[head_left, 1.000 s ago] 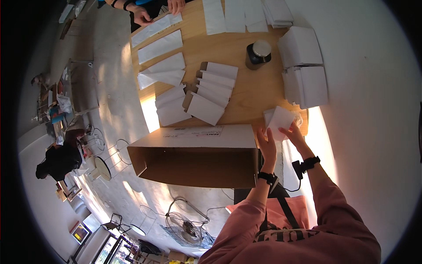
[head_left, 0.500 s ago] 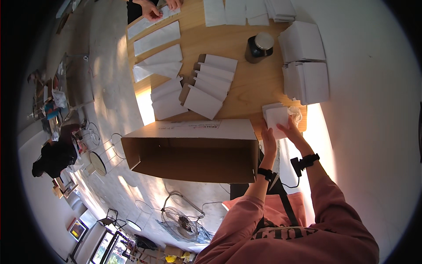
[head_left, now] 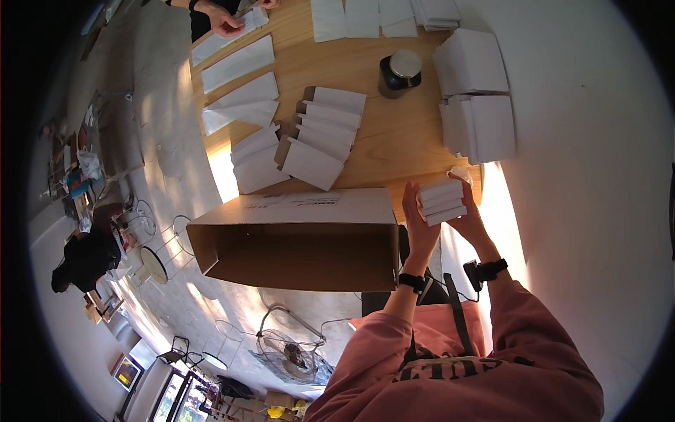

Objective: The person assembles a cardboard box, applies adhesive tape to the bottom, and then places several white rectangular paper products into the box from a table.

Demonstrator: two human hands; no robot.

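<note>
Several small white boxes sit in a stack between my two hands near the table's right front corner. My left hand presses against their left side, and my right hand closes on the right side. The edges of the boxes now face me, layered one behind another. Just behind them lies a crumpled pale paper. To the left of my hands a large open brown carton lies with its opening toward me.
On the wooden table are fanned white boxes, flat white sheets, a dark jar with a silver lid, and white stacks by the wall. Another person's hand works at the far left. A fan stands below.
My hands have tilted the boxes, drawing them slightly toward me, so their edges show instead of a flat face. The view has shifted slightly. The other person's hand is still over the sheets.
</note>
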